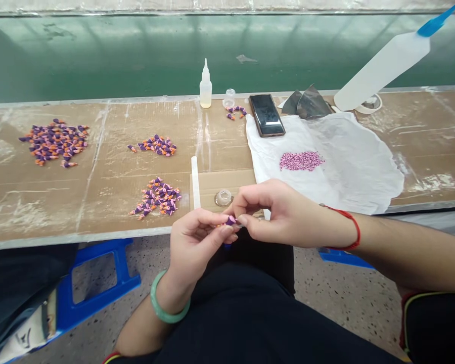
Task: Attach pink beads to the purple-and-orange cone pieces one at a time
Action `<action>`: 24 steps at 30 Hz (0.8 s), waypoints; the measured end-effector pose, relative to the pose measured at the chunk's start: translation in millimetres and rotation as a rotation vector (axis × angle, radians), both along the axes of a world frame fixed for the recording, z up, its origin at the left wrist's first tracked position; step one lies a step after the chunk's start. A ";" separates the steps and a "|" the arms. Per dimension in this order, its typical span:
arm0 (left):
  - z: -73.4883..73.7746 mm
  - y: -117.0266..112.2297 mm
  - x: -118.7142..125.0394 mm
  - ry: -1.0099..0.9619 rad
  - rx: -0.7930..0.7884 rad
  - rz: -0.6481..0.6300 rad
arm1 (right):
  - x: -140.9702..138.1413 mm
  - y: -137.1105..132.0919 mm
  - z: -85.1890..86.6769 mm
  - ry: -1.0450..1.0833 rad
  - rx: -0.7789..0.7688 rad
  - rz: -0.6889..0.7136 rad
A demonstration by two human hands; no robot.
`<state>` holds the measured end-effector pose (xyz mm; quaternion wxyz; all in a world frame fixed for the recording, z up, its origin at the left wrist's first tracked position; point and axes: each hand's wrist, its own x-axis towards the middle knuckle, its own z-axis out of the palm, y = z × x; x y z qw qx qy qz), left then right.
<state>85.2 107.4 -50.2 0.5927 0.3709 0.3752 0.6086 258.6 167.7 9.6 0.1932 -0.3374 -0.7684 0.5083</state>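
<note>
Between the thumb and fingers of my left hand [200, 235] is a small purple, pink and orange figurine [230, 221]. My right hand [265, 210] meets it from the right, thumb and forefinger pinched at the piece's edge; anything tiny between those fingertips is too small to make out. Just beyond the hands, a small round clear dish [223, 197] sits on a cardboard piece [208, 194] beside a white strip [195, 182]. Similar figurines lie in a near pile [159, 198] to the left. Tiny pink pieces [301, 161] are spread on a white cloth [349, 151].
More figurines form a large pile [56, 141] and a smaller pile [159, 145]. Along the back stand a dropper bottle [206, 88], a small clear cup [229, 97], a phone [266, 115], a tape roll [370, 104] and a leaning white bottle [382, 71]. A blue stool [98, 283] is below left.
</note>
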 end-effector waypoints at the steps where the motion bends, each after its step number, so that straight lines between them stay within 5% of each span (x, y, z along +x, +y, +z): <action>1: 0.3 -0.1 0.2 -0.003 -0.004 0.002 | -0.3 -0.4 0.1 0.002 0.011 0.001; 17: -1.7 0.9 -4.3 -0.017 0.015 -0.062 | -1.1 -5.1 -5.3 0.033 0.216 0.008; 24: 3.5 5.3 -5.3 0.031 -0.024 -0.051 | 8.6 -0.7 -3.8 0.001 0.112 -0.100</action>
